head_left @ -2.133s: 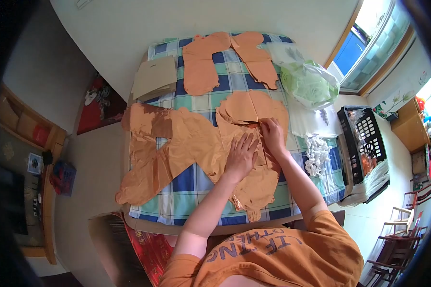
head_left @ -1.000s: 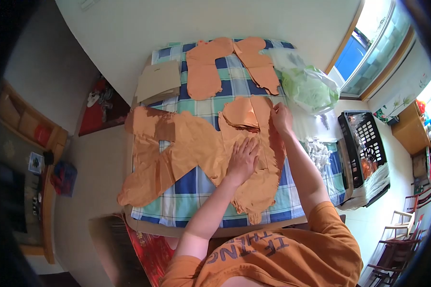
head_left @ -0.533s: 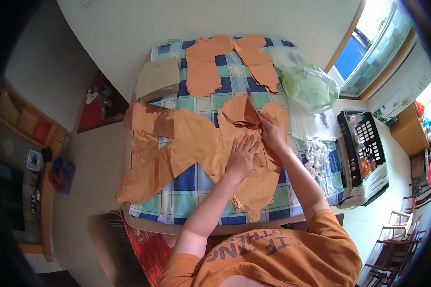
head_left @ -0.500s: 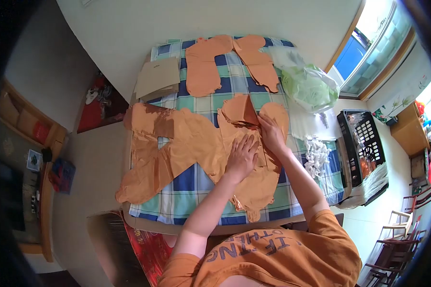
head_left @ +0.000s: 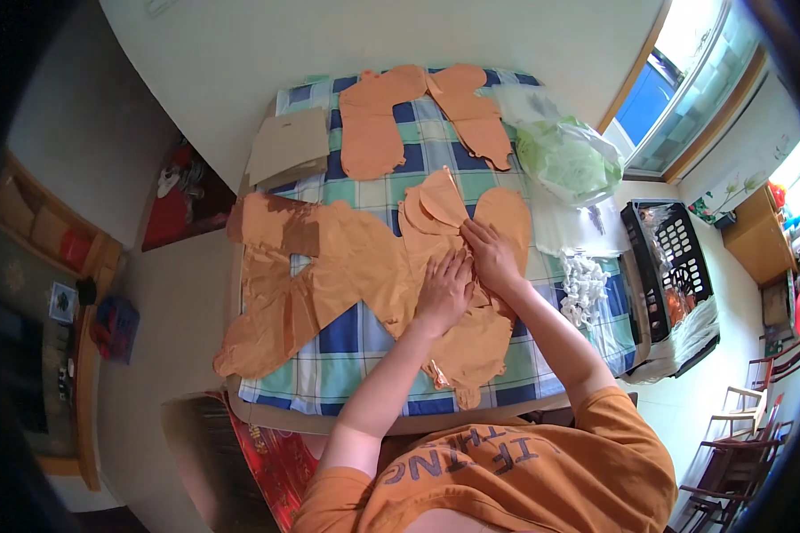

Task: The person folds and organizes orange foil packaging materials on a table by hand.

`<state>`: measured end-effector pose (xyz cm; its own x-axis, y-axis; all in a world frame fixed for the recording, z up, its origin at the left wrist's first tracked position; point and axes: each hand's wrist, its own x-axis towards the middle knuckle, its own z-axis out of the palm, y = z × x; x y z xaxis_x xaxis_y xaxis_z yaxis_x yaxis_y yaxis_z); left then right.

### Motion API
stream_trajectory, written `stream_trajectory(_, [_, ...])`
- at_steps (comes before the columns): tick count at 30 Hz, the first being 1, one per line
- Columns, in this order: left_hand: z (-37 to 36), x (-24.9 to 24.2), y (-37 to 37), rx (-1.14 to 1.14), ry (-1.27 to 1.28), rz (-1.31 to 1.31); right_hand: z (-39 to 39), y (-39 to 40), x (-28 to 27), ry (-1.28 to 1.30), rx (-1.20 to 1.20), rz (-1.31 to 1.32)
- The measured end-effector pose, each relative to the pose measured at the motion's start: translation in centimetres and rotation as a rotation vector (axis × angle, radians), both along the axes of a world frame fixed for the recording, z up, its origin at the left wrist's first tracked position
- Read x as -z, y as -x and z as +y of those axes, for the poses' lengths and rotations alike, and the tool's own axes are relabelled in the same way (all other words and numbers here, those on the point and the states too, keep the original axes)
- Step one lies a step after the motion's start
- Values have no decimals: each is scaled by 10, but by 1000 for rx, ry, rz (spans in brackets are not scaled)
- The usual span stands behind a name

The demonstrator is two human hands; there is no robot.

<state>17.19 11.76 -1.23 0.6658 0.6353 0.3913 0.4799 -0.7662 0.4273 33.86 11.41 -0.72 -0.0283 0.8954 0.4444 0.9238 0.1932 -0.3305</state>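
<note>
A flat, uninflated copper-coloured foil balloon (head_left: 476, 351) lies creased on the bed in front of me. My left hand (head_left: 446, 289) rests palm down on its middle with the fingers stretched out. Just to the right and a little farther away, my right hand (head_left: 493, 255) grips the corner of a folded flap (head_left: 443, 197) of the same foil; the thumb is hidden. The flap fans out to the upper left of those fingertips, with one edge raised. Joining on the left is another wide flat foil piece (head_left: 356, 258), wrinkled and shiny.
Two more flat foil shapes (head_left: 373, 133) lie at the bed's far side. Beige card sheets (head_left: 286, 147) are at the far left. On the right are a pale green plastic bag (head_left: 571, 164), a white tangled bundle (head_left: 583, 289) and a black basket (head_left: 671, 258).
The folded flap has swung from standing up near the right hand to leaning left. My right hand has shifted slightly left and nearer to me. The left hand stays on the foil.
</note>
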Motion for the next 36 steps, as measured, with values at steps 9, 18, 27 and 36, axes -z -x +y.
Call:
stream_trajectory(9, [53, -28, -35, 47, 8, -92, 1, -2, 2, 72, -18, -11])
stream_trajectory(18, [95, -21, -10, 48, -46, 331, -1, 5, -3, 28, 64, 35])
stream_trajectory(27, [103, -10, -4, 64, -62, 222, -1, 2, -2, 58, 22, 4])
stream_trajectory(36, [104, -43, -18, 88, 73, 257, -1, -1, 1, 44, 0, -26])
